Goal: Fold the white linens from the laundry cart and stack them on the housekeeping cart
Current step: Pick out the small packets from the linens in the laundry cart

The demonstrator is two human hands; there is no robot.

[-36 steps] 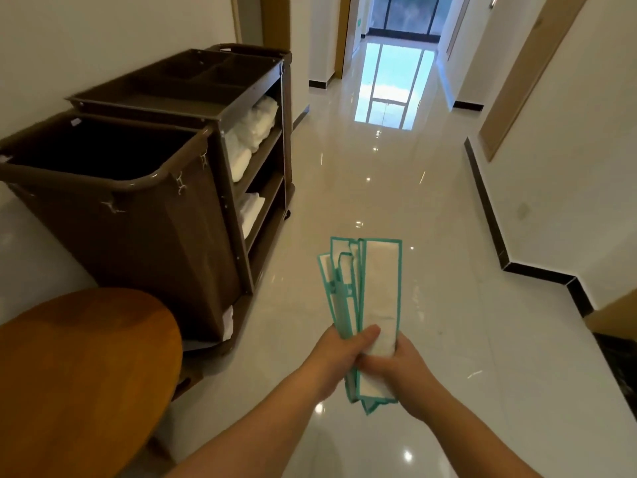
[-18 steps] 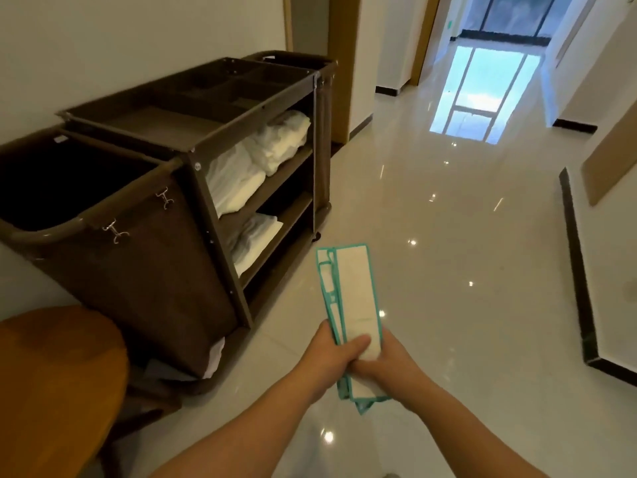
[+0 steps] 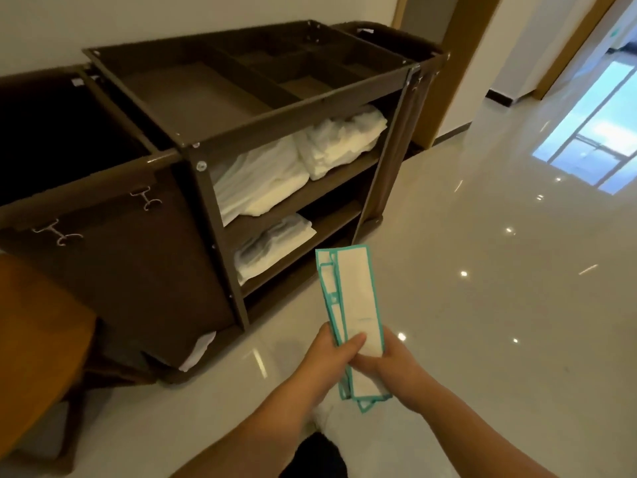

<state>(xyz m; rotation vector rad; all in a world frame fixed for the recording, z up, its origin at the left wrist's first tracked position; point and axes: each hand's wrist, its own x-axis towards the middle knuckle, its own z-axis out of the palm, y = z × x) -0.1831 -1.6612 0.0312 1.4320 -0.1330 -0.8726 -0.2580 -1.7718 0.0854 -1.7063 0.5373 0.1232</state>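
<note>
Both hands hold a bundle of narrow white pads with teal borders upright in front of me. My left hand grips its lower part, thumb across the front. My right hand grips it from the right side. The brown housekeeping cart stands at the left against the wall. Folded white linens and a second pile lie on its upper shelf, and one more folded linen on the shelf below. The cart's dark laundry bag hangs on its left end.
A round wooden table sits at the lower left, close to the laundry bag. A white scrap lies at the cart's base. Glossy tiled floor stretches to the right toward a corridor with bright window reflections.
The view has turned left and come closer to the cart, so its shelves now show larger. Both hands keep the same hold on the teal-edged pads.
</note>
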